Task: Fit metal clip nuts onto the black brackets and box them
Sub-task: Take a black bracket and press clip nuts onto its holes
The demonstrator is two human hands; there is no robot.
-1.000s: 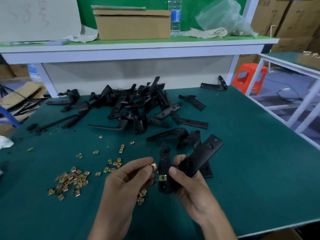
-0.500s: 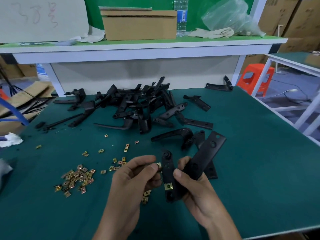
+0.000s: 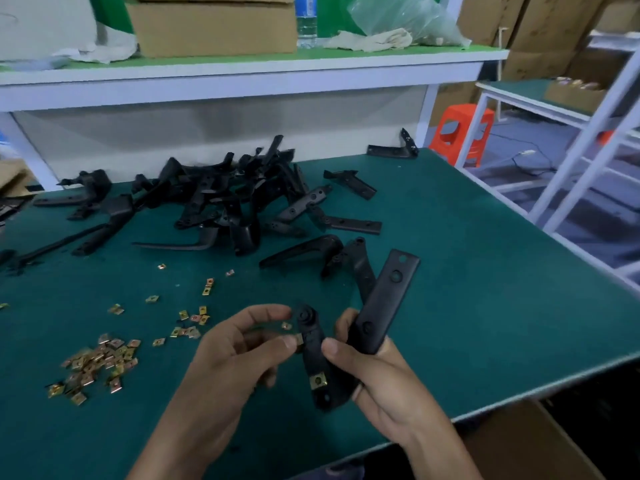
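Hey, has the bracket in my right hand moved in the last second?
Yes. Judged against the loose clip nuts, the bracket in the right hand has come a little nearer the person and slightly right.

Left hand (image 3: 235,351) with clip nut (image 3: 298,338) against black bracket (image 3: 313,358) in right hand (image 3: 381,386).

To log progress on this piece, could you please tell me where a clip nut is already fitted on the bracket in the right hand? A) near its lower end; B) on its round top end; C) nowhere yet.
A: the fitted clip nut sits near the lower end of the bracket in the right hand, while the left hand pinches a second clip nut higher up.
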